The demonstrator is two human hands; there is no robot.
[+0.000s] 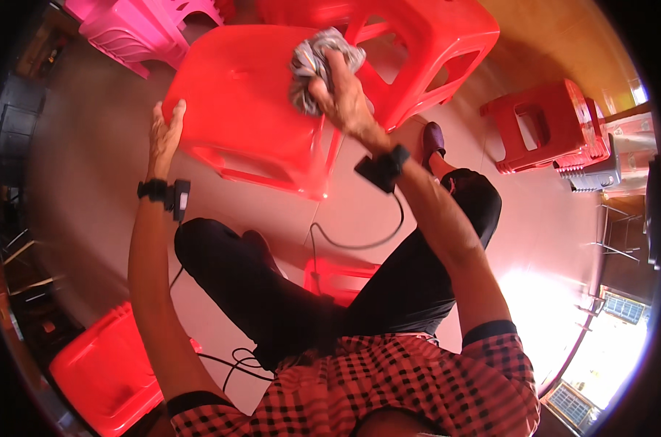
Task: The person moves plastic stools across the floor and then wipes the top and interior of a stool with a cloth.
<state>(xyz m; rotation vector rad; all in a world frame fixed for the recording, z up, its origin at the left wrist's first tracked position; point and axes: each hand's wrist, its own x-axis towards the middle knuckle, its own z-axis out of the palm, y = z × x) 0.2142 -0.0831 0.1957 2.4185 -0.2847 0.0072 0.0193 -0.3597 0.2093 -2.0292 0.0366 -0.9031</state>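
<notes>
A red plastic stool (236, 80) is tilted in front of me, with its smooth seat facing up and its legs toward me. My left hand (167, 136) grips the seat's left edge; some of its fingers are hard to make out. A crumpled grey cloth (312, 62) is bunched in my right hand (343, 98), whose fingers close around it. The cloth presses on the right side of the seat. Slight blur shows on the right hand and the cloth.
More red stools (425, 44) stand just beyond, beside a pink plastic chair (134, 33). Stacked red stools (542, 127) are at right, near a grey stool (596, 175). Another red stool (112, 368) sits at lower left. A black cable (360, 246) hangs from my right wrist.
</notes>
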